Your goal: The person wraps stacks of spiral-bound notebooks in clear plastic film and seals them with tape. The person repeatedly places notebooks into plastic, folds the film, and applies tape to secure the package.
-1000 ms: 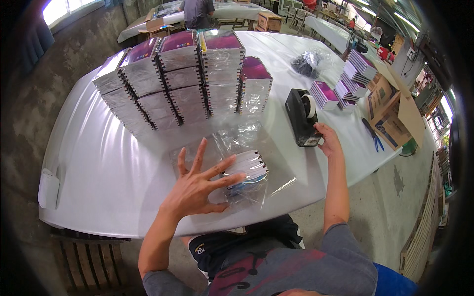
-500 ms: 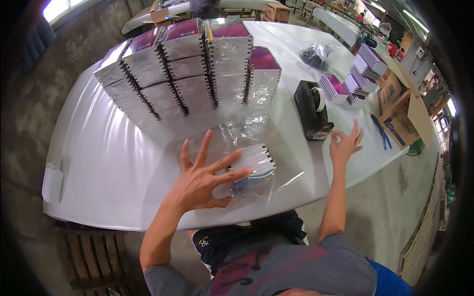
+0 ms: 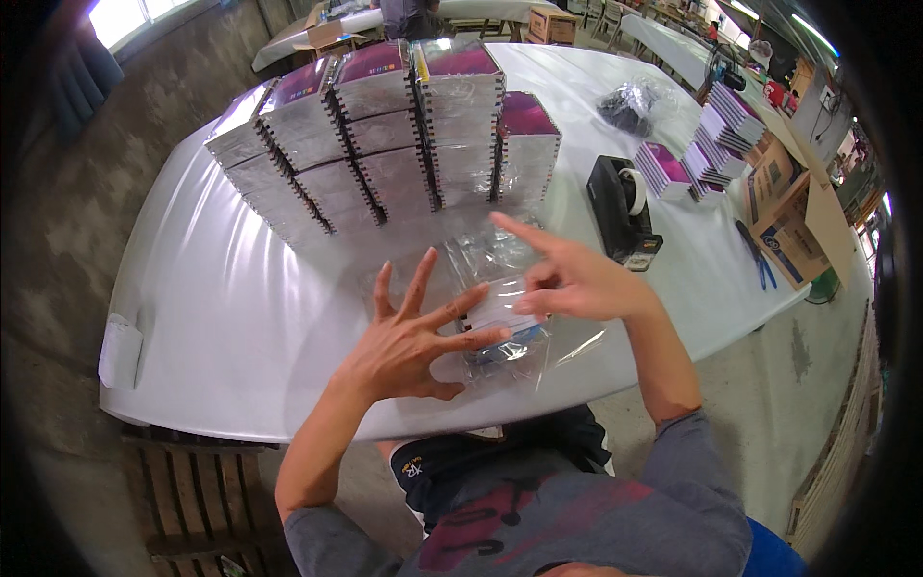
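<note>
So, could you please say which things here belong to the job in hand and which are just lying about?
Likely in the job:
booklets, under left hand and right hand
clear film
tape dispenser
tall booklet stacks

Apparently lying about:
blue-handled pliers
open cardboard box
bagged black item

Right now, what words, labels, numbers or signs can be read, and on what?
Stacked notebooks: small coloured letters on purple covers, wording not copied.
Shorts: pale leg mark, wording not copied.
Carton: dark print, too blurred to read.
Dispenser: print too small to read.
Shirt: red and dark print, no clear word.
Bundle under left hand: no readable text.
</note>
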A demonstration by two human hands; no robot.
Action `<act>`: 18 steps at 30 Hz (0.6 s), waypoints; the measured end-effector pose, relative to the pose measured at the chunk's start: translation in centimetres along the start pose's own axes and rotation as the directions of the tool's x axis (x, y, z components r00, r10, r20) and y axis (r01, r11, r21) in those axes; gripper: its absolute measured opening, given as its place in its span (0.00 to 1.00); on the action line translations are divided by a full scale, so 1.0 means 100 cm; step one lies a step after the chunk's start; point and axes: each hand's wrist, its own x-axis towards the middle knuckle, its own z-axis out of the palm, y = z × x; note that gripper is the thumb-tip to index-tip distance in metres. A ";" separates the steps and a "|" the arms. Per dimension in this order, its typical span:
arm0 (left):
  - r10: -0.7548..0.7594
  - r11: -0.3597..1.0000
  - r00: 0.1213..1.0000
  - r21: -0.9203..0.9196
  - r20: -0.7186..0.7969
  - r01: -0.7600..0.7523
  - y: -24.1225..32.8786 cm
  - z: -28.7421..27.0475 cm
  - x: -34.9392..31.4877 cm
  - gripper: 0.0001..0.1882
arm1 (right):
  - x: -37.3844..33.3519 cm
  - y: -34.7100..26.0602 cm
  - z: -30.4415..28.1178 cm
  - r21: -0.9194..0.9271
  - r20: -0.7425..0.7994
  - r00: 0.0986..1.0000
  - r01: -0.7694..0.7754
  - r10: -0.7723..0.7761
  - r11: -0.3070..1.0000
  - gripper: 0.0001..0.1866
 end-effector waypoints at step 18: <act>-0.022 0.997 0.840 -0.078 -0.543 -0.024 0.013 0.055 0.014 0.28 | -0.006 0.029 -0.044 -0.426 0.184 0.943 0.331 -0.277 0.842 0.34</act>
